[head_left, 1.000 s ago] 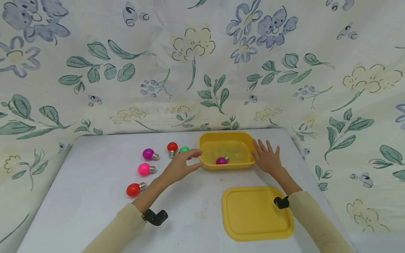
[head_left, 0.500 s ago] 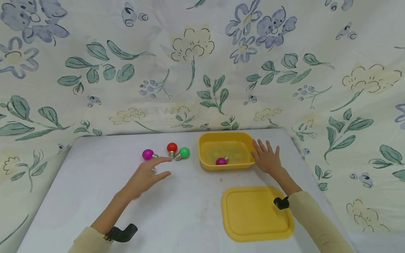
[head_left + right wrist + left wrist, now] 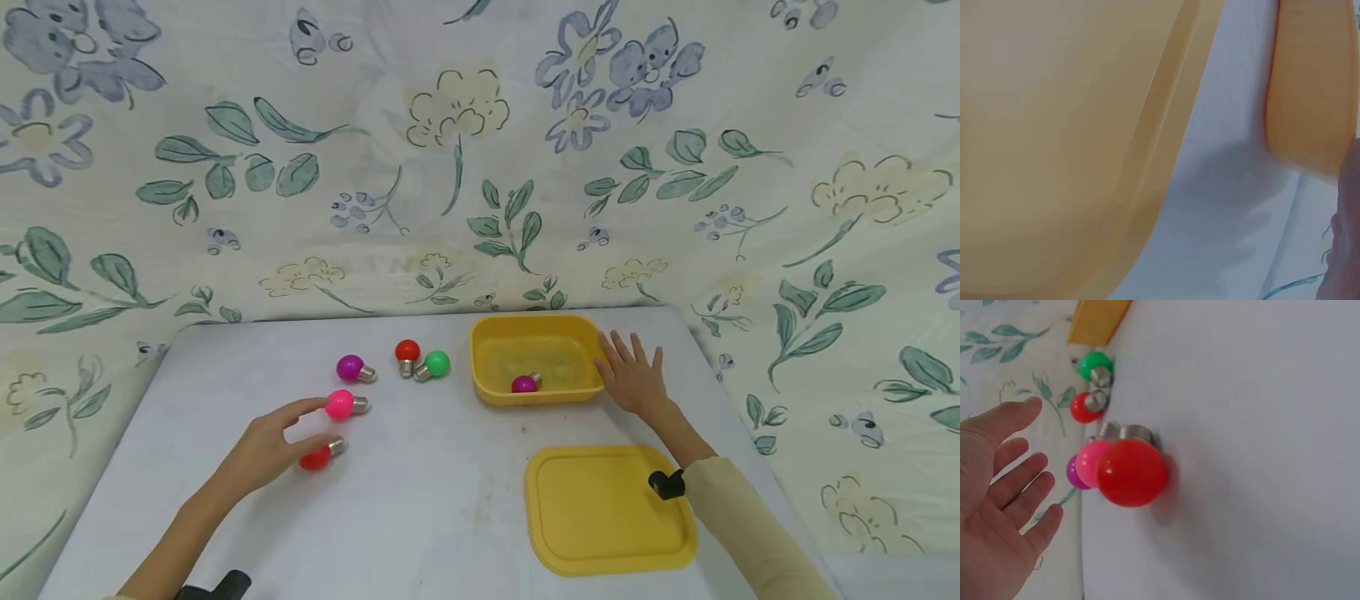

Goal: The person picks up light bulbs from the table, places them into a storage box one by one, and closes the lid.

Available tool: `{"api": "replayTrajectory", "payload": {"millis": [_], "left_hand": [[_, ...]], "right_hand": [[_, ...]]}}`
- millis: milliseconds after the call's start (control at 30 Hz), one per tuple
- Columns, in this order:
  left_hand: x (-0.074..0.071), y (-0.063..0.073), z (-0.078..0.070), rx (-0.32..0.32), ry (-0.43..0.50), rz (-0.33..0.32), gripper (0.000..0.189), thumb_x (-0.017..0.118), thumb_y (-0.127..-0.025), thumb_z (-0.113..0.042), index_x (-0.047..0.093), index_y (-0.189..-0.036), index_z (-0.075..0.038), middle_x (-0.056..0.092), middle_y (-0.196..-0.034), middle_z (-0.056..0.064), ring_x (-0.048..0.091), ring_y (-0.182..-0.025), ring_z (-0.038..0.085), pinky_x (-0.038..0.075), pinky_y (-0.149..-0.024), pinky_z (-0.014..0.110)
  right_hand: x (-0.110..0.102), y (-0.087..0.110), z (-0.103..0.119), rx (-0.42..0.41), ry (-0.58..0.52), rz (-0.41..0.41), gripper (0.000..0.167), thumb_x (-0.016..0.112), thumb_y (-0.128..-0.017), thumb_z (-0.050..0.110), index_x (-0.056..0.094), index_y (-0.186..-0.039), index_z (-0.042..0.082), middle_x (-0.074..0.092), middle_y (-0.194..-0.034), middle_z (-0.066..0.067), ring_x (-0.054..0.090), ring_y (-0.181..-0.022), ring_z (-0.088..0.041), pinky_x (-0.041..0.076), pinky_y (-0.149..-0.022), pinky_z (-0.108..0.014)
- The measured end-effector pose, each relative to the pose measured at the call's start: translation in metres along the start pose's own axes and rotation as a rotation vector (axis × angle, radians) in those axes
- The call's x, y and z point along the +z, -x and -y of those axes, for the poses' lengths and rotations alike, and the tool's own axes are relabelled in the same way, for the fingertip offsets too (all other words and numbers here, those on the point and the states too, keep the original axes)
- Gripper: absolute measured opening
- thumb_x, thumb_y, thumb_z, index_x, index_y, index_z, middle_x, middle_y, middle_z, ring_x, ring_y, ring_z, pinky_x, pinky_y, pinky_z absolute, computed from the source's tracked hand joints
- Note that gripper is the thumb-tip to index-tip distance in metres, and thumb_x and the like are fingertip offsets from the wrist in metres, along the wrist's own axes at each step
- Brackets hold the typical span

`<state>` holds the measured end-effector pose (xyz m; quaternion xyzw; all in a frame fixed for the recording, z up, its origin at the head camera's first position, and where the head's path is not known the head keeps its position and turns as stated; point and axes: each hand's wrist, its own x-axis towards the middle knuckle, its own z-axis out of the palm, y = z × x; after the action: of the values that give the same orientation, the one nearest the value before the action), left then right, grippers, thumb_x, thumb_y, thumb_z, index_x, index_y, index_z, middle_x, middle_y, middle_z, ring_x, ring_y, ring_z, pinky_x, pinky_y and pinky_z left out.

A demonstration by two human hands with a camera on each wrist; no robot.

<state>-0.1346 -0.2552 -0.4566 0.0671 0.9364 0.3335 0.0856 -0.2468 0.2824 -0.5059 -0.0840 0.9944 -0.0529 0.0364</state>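
My left hand [image 3: 266, 448] hovers over the left part of the table, thumb and fingers spread apart with nothing between them. Its thumb partly covers a red bulb [image 3: 315, 458] in the head view; a pink bulb [image 3: 340, 405] lies by the index fingertip. In the left wrist view the red bulb [image 3: 1132, 473] stands apart from the hand [image 3: 1004, 500]. My right hand [image 3: 633, 379] has its fingers straight and touches the right end of a yellow container [image 3: 540, 398]. One purple bulb [image 3: 524, 383] lies inside that container.
Farther back lie a purple bulb [image 3: 350, 367], another red bulb [image 3: 407, 351] and a green bulb [image 3: 437, 363], left of the container. A flat yellow lid [image 3: 611, 510] lies in front of the container, beneath my right forearm's side. Floral cloth [image 3: 450, 233] hangs behind the white table [image 3: 420, 525].
My left hand has moved left and toward me, away from the container to the pink and red bulbs. The green bulb shows fully now. My right hand stays put.
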Motion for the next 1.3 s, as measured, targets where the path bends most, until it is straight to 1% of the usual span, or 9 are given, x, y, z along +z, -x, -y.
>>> {"api": "replayTrajectory", "payload": {"millis": [133, 233, 367, 467, 600, 767, 1000, 1167, 1300], "left_hand": [[0.0, 0.01, 0.016, -0.029, -0.018, 0.018, 0.064, 0.073, -0.091, -0.031, 0.051, -0.141, 0.001, 0.049, -0.14, 0.032, 0.044, -0.124, 0.054, 0.048, -0.089, 0.066], [0.001, 0.016, 0.025, -0.051, -0.008, 0.038, 0.064, 0.074, -0.09, -0.031, 0.051, -0.142, 0.0, 0.047, -0.14, 0.033, 0.046, -0.121, 0.056, 0.052, -0.085, 0.063], [0.005, 0.018, 0.034, -0.073, 0.012, 0.057, 0.065, 0.074, -0.09, -0.03, 0.05, -0.142, 0.0, 0.048, -0.14, 0.033, 0.046, -0.122, 0.054, 0.053, -0.087, 0.06], [0.01, 0.018, 0.039, -0.073, 0.015, 0.06, 0.065, 0.076, -0.088, -0.029, 0.051, -0.14, 0.002, 0.05, -0.137, 0.033, 0.048, -0.122, 0.052, 0.052, -0.09, 0.058], [0.017, 0.019, 0.041, -0.08, 0.037, 0.065, 0.067, 0.078, -0.087, -0.029, 0.052, -0.139, 0.003, 0.053, -0.135, 0.031, 0.049, -0.122, 0.05, 0.052, -0.092, 0.055], [0.022, 0.02, 0.041, -0.099, 0.071, 0.064, 0.067, 0.079, -0.086, -0.026, 0.051, -0.139, 0.005, 0.052, -0.136, 0.031, 0.05, -0.121, 0.049, 0.054, -0.09, 0.052], [0.024, 0.019, 0.041, -0.052, 0.059, 0.041, 0.057, 0.077, -0.088, -0.018, 0.055, -0.135, 0.005, 0.055, -0.131, 0.032, 0.055, -0.116, 0.05, 0.055, -0.088, 0.051], [0.025, 0.017, 0.041, -0.046, 0.059, 0.037, 0.054, 0.075, -0.089, -0.016, 0.055, -0.134, 0.006, 0.056, -0.13, 0.031, 0.056, -0.115, 0.049, 0.055, -0.087, 0.049], [0.027, 0.017, 0.038, -0.034, 0.071, 0.033, 0.053, 0.075, -0.088, -0.013, 0.056, -0.133, 0.007, 0.057, -0.129, 0.03, 0.057, -0.115, 0.049, 0.056, -0.087, 0.047]], "right_hand": [[0.001, 0.0, 0.0, -0.002, 0.007, -0.001, 0.06, 0.028, -0.109, 0.041, 0.017, -0.161, 0.012, 0.017, -0.164, -0.014, 0.007, -0.149, -0.043, 0.0, -0.11, -0.073], [0.001, 0.0, 0.0, 0.001, 0.005, 0.003, 0.06, 0.028, -0.109, 0.041, 0.017, -0.161, 0.013, 0.016, -0.164, -0.014, 0.006, -0.149, -0.043, -0.001, -0.111, -0.073], [-0.001, 0.001, 0.0, 0.003, 0.008, 0.005, 0.06, 0.028, -0.109, 0.041, 0.017, -0.161, 0.013, 0.016, -0.164, -0.014, 0.006, -0.149, -0.043, -0.001, -0.11, -0.073], [-0.002, 0.002, 0.0, 0.006, 0.018, 0.009, 0.06, 0.027, -0.109, 0.042, 0.017, -0.161, 0.013, 0.017, -0.164, -0.014, 0.007, -0.149, -0.043, 0.0, -0.11, -0.073], [-0.004, 0.002, 0.001, 0.01, 0.022, 0.014, 0.06, 0.028, -0.109, 0.042, 0.017, -0.161, 0.013, 0.017, -0.164, -0.014, 0.007, -0.149, -0.043, 0.0, -0.111, -0.073], [-0.004, 0.001, 0.002, 0.008, 0.015, 0.021, 0.061, 0.029, -0.109, 0.042, 0.017, -0.161, 0.012, 0.016, -0.164, -0.015, 0.005, -0.149, -0.043, -0.001, -0.111, -0.073], [-0.005, 0.001, 0.002, 0.0, 0.001, 0.021, 0.061, 0.028, -0.109, 0.042, 0.016, -0.161, 0.013, 0.016, -0.164, -0.014, 0.004, -0.149, -0.042, -0.003, -0.11, -0.073], [-0.003, 0.0, 0.001, -0.002, -0.017, 0.018, 0.061, 0.029, -0.109, 0.042, 0.016, -0.161, 0.013, 0.016, -0.164, -0.015, 0.005, -0.149, -0.043, -0.007, -0.11, -0.072], [-0.003, 0.001, 0.001, 0.005, -0.017, 0.023, 0.061, 0.029, -0.109, 0.042, 0.016, -0.161, 0.013, 0.015, -0.164, -0.015, 0.003, -0.149, -0.042, -0.007, -0.11, -0.072]]}}
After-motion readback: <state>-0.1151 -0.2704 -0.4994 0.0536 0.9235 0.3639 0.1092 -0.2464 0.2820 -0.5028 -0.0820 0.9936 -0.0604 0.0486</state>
